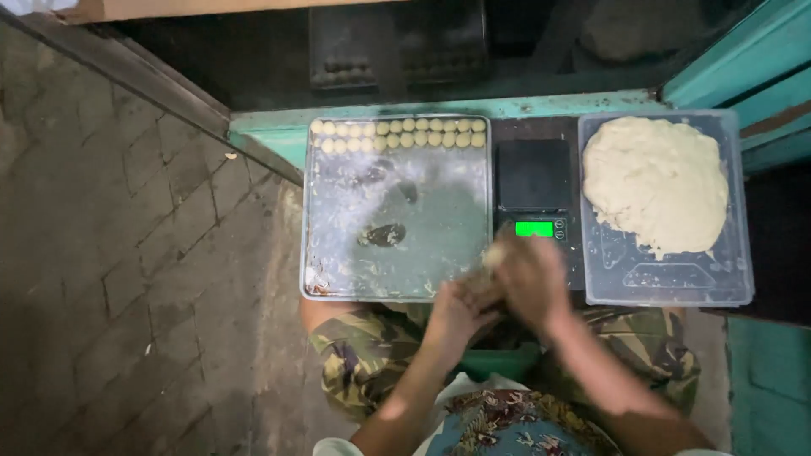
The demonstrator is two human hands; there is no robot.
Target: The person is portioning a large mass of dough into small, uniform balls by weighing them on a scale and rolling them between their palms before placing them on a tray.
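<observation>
My left hand (456,311) and my right hand (530,283) are pressed together over my lap, near the front edge of a metal baking tray (397,253). A small pale piece of dough (493,255) shows between them, at the fingertips. Both hands are blurred. Two rows of small dough balls (397,134) line the tray's far edge. A black digital scale (534,187) with a lit green display sits right of the tray. A clear plastic container (667,279) at the right holds a big mass of pale dough (655,184).
The tray, scale and container rest on a teal-painted ledge (524,106). Grey paving bricks (127,253) cover the ground at the left. My camouflage-patterned trousers (363,355) and a green object (498,363) between my knees lie below the hands.
</observation>
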